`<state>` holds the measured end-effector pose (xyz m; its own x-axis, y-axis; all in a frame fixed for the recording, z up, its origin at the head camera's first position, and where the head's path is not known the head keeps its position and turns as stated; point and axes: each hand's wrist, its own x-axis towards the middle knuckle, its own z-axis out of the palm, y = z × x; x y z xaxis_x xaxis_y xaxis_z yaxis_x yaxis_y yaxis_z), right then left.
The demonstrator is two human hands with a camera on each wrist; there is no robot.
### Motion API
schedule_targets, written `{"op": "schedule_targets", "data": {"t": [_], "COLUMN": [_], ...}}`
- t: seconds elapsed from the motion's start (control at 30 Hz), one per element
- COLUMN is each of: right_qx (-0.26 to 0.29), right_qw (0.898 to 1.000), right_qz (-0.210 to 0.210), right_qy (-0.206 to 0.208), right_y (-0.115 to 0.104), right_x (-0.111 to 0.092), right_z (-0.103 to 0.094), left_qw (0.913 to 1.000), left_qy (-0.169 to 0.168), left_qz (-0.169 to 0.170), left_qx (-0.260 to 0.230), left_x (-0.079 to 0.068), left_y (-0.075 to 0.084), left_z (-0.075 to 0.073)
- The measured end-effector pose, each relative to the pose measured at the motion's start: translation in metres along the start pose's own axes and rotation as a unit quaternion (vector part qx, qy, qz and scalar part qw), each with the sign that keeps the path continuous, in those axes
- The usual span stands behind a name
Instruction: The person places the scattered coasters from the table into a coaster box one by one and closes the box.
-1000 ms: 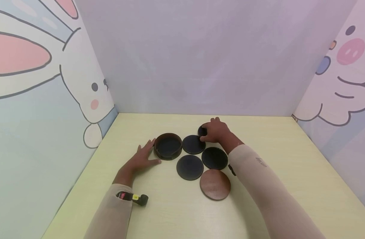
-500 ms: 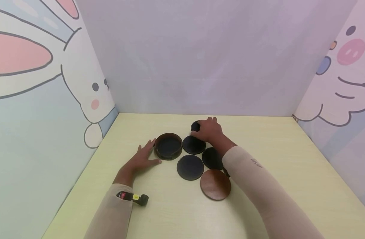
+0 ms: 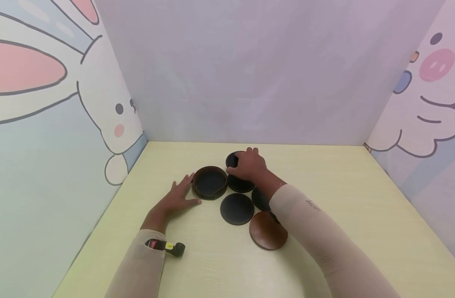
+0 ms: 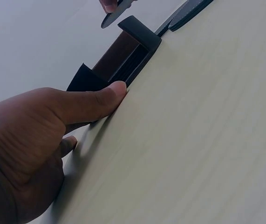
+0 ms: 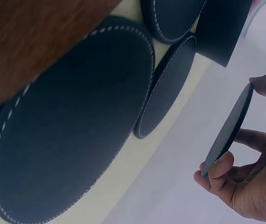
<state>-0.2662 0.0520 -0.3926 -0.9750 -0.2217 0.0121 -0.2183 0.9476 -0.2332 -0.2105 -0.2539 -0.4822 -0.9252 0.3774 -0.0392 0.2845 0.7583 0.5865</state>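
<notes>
My right hand [image 3: 249, 165] pinches a round black coaster [image 3: 232, 160] by its edge between thumb and fingers, held above the table [image 3: 197, 269] and nearer the round holder [image 3: 209, 169] than a second ago. My left hand [image 3: 176, 197], fingers spread, stays beside the holder as before. Three other black coasters [image 3: 237, 209] and a brown coaster [image 3: 266, 232] lie on the tabletop, my right arm now hiding more of them. Small lettering [image 3: 313, 205] marks my right sleeve [image 3: 316, 231] (too small to read surely); my left wrist strap [image 3: 159, 245] bears red and yellow labels [image 3: 169, 246], their print illegible.
</notes>
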Motion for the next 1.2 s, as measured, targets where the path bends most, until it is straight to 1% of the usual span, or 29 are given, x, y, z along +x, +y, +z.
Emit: {"op": "schedule_targets", "data": {"t": [0.1,0.23,0.37,0.47,0.67,0.9,1.1,1.2], "right_qx": [-0.006,-0.008,-0.014,-0.021,-0.028,-0.031,-0.045,-0.050], "right_qw": [1.000,0.999,0.998,0.998,0.996,0.993,0.990,0.989], "right_qz": [-0.016,-0.038,-0.057,-0.065,-0.074,-0.097,-0.110,-0.112], "right_qy": [-0.006,-0.011,-0.015,-0.019,-0.034,-0.059,-0.074,-0.083], "right_y": [-0.009,-0.023,-0.036,-0.045,-0.060,-0.070,-0.078,-0.081], "right_x": [-0.001,-0.002,-0.004,-0.007,-0.012,-0.014,-0.014,-0.014], "right_z": [0.002,0.004,0.007,0.008,0.008,0.012,0.015,0.017], "left_qw": [1.0000,0.9999,0.9996,0.9995,0.9998,0.9999,0.9997,0.9997], "left_qy": [0.001,-0.002,-0.010,-0.010,-0.003,-0.002,-0.001,-0.003], "left_qz": [0.001,-0.007,-0.027,-0.029,-0.019,-0.010,-0.024,-0.024], "left_qx": [-0.004,-0.008,-0.007,-0.002,0.001,-0.003,-0.008,-0.009], "left_x": [-0.001,-0.003,-0.003,-0.003,-0.002,-0.003,-0.004,-0.003], "left_y": [0.000,0.000,-0.001,-0.001,-0.001,0.005,0.007,0.008], "left_z": [-0.001,-0.001,-0.001,0.000,0.000,-0.001,-0.002,-0.002]}}
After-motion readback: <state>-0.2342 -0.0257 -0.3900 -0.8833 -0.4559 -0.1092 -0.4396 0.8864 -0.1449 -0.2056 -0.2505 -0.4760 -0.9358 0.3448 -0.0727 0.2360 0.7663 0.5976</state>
